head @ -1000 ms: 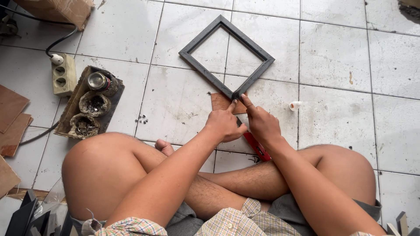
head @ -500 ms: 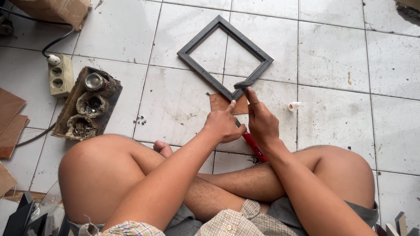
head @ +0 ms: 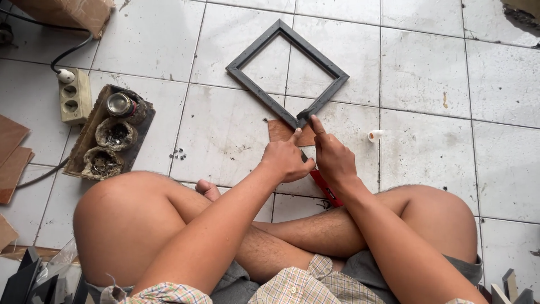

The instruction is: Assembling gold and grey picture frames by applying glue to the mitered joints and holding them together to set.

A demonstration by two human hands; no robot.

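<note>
A black square frame (head: 253,46) lies flat on the tiled floor, turned like a diamond. Its near corner rests on a small brown board (head: 280,133). My left hand (head: 288,161) is curled into a fist, with the thumb tip on that board. My right hand (head: 335,159) is beside it, index finger stretched out to the frame's near corner, where a small dark bit shows at the fingertip. A red tool (head: 328,189) pokes out from under my right wrist; whether the hand grips it is hidden. I sit cross-legged, with both forearms over my knees.
A cream power strip (head: 75,97) and a board carrying a tin and two ash-filled cups (head: 110,135) lie at the left. Brown board pieces (head: 11,155) sit at the far left. A small white cap (head: 374,135) lies right of my hands, with tiny metal bits (head: 180,152) on the tile.
Both hands stay at the frame's near corner. My right index finger has straightened towards the corner.
</note>
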